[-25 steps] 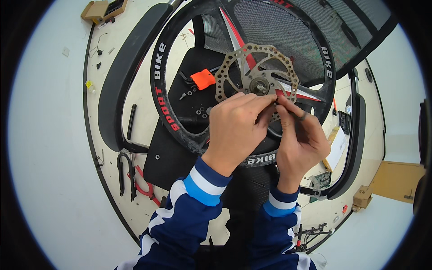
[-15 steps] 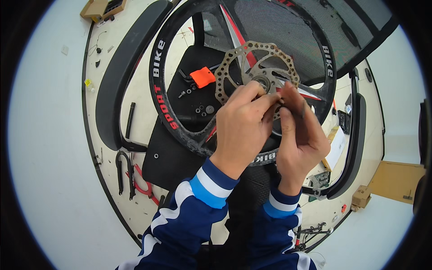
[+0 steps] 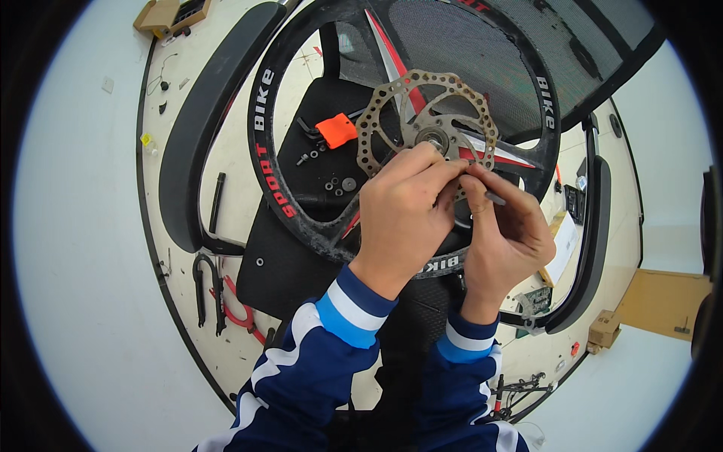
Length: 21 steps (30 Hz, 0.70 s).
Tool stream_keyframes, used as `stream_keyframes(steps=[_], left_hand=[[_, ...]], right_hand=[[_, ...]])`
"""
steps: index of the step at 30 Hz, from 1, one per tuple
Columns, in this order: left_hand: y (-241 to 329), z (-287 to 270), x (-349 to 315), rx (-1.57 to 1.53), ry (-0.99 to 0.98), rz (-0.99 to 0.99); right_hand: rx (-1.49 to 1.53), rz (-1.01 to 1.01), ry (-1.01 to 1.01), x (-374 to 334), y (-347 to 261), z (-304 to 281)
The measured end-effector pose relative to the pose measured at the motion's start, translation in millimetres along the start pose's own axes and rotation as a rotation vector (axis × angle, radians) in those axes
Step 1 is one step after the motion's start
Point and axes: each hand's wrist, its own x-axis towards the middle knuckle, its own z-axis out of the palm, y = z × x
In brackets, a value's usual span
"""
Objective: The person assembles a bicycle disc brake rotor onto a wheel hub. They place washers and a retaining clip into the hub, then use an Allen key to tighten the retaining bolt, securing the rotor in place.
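Observation:
A black bicycle wheel (image 3: 266, 154) with red and silver spokes lies on the seat of a black office chair. Its perforated brake disc (image 3: 369, 129) faces up around the metal hub (image 3: 431, 137). Just in front of the hub, my left hand (image 3: 407, 207) is closed, thumb and fingertips pinched; what they grip is hidden. Close against those fingertips, my right hand (image 3: 506, 237) pinches a thin grey metal piece (image 3: 495, 198), whose end sticks out between the thumb and fingers. Both hands are above the disc's near edge.
On the chair seat (image 3: 282, 275) lie an orange-holdered hex key set (image 3: 336, 130), a bolt (image 3: 303, 159), a washer (image 3: 349, 184) and several nuts. Chair armrests (image 3: 207, 135) rise on both sides. A black fork (image 3: 202, 290) and a cardboard box (image 3: 604, 329) are on the floor.
My right hand's fingers have curled in toward the thumb, and the grey piece now shows between them. My left hand stays pinched at nearly the same spot.

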Motion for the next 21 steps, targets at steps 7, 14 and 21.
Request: stream_keyframes(steps=[7,14,21], left_hand=[[3,-5,5,0.089,-0.085,0.015],[0,-9,3,0.047,-0.038,-0.075],[-2,-5,4,0.068,-0.001,0.033]], right_hand=[[-0.031,-0.039,-0.095,7,-7,-6],[0.174,0.065,0.030,1,0,2],[0.117,0.089,-0.012,0,-4,6]])
